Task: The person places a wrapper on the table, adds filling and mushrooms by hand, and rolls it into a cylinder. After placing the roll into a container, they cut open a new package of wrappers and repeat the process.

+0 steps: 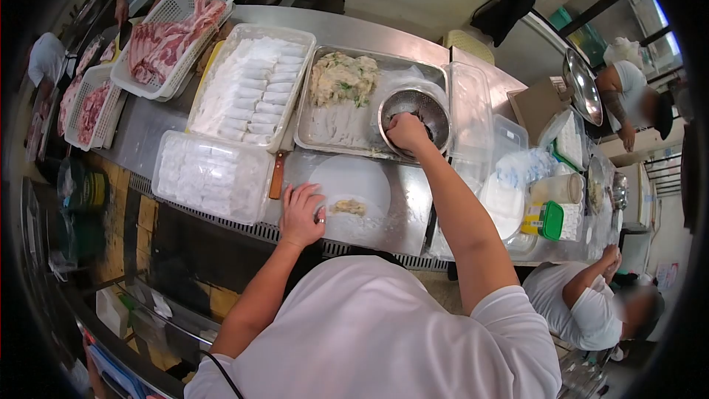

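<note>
My right hand (408, 131) reaches into a perforated metal bowl (436, 112), its fingers curled down among dark shreds I cannot identify; the fingertips are hidden. Flat on the steel table, my left hand (301, 213) has its fingers spread at the left edge of a thin round white wrapper (362, 177). A small strip of pale filling (348, 207) lies on the wrapper's near part. Beyond it, a metal tray (299, 129) carries a mound of minced filling with green bits (343, 77), and the bowl rests at its right end. A wooden-handled knife (277, 175) lies left of the wrapper.
White rolls fill a plastic tub (255, 89) and a lidded container (210, 176) on the left. Raw ribs (173, 41) lie in a white basket behind. Clear containers (471, 114) and a green-lidded tub (550, 220) stand right. Co-workers (583, 303) are around the table.
</note>
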Available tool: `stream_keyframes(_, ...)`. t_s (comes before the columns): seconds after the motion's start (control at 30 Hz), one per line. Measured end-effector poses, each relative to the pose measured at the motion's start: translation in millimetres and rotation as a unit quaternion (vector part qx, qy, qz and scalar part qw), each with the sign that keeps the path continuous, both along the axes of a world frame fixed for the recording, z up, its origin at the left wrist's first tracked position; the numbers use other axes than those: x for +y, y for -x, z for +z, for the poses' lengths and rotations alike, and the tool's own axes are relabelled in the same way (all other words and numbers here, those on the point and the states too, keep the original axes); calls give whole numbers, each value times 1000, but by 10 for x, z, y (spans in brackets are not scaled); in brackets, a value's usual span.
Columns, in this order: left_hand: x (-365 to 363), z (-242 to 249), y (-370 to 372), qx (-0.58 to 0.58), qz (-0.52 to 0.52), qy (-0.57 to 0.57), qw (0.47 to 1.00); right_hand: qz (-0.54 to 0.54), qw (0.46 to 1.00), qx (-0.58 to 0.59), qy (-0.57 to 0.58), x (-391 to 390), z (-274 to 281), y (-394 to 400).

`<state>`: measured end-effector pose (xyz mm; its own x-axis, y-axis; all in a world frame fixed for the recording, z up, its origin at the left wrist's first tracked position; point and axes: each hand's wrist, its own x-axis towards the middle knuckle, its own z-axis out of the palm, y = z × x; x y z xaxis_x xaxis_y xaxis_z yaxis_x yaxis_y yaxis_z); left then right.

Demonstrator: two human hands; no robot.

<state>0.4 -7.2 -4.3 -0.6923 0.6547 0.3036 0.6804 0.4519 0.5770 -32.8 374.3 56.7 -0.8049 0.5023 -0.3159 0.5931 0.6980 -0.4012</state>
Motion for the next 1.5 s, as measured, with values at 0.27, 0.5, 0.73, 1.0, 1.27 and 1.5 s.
stream_keyframes(0.27, 0, 17, 1, 0, -2, -9, 1000, -120, 961, 127, 216, 299, 72, -27)
stream_keyframes(0.5, -5, 1, 1, 3, -3, -7, 1000, -158, 921, 165, 315, 338, 121, -30)
stream_keyframes(0.73, -9, 12, 0, -4, -5, -3, 1000, -119, 924, 60, 359, 238, 150, -54)
stream_keyframes(1.0, -14, 5, 2, 1, -4, -4, 1000, -163, 891, 136, 400, 356, 128, -10)
stream_keyframes(1.27, -10, -28, 3, 1, -4, -1, 1000, -45, 979, 72, 186, 319, 20, 33)
stream_keyframes(1.5, -7, -3, 1, -3, -3, 1, 1000, -87, 964, 27, 248, 400, -52, 51)
